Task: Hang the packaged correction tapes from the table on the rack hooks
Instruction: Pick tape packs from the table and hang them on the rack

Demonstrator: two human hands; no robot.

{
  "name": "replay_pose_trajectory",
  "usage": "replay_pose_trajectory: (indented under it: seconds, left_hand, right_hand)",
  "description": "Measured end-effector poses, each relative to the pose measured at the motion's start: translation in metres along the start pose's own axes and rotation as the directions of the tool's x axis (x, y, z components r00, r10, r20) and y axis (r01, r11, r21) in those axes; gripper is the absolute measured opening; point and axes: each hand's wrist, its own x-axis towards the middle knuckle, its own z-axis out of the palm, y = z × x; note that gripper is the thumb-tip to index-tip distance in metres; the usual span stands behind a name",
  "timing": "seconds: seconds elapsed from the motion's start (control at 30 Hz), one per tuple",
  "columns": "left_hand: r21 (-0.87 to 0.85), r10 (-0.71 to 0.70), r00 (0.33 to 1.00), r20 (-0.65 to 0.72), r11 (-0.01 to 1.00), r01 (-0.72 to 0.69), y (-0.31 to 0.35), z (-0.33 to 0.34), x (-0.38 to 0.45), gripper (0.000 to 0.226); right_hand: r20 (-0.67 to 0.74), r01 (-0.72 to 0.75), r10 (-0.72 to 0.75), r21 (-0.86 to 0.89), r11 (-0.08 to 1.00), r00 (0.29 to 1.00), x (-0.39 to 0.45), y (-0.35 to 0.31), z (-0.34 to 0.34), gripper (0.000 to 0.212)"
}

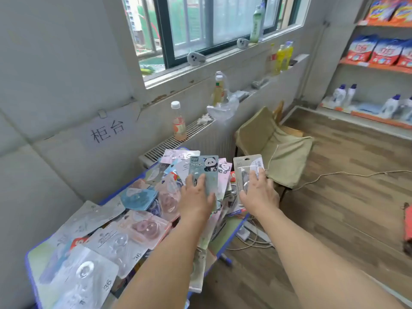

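At centre frame, the left hand (197,197) grips a grey-blue carded correction tape package printed with a panda (204,172), fingers curled over its lower half. Just right of it, the right hand (259,194) holds a beige carded correction tape package (247,163) the same way. Both packages are raised above the blue-edged surface (31,264) at lower left, which carries a loose pile of blister-packed correction tapes (124,221). Upper right, orange-edged shelves (376,66) hold red detergent bags (383,51).

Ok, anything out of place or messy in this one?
Yes. The correction tape packs lie in a loose overlapping heap on the table, some overhanging its right edge. Each hand, left hand and right hand, holds one pack. No rack is in view.
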Motion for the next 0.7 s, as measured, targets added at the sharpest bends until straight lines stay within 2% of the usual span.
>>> replay_pose_trajectory:
  seconds: [0.2, 0.4, 0.53, 0.7]
  left_hand:
    - [-0.019, 0.161, 0.984, 0.078, 0.987, -0.16, 0.102, 0.047, -0.039, 0.06]
    - [-0.044, 0.332, 0.93, 0.155, 0.943, -0.329, 0.219, 0.106, -0.099, 0.058]
    - [-0.059, 0.46, 0.866, 0.197, 0.887, -0.458, 0.289, 0.145, -0.141, 0.056]
    - [-0.102, 0.619, 0.738, 0.27, 0.78, -0.617, 0.372, 0.19, -0.186, 0.052]
  right_hand:
    - [-0.062, -0.195, 0.197, 0.036, 0.98, 0.979, -0.043, 0.121, -0.034, 0.061]
    - [-0.096, -0.371, 0.376, 0.062, 0.927, 0.922, -0.102, 0.252, -0.071, 0.062]
    - [-0.127, -0.487, 0.495, 0.091, 0.869, 0.86, -0.143, 0.329, -0.089, 0.063]
    - [-0.178, -0.634, 0.65, 0.141, 0.76, 0.739, -0.193, 0.413, -0.108, 0.061]
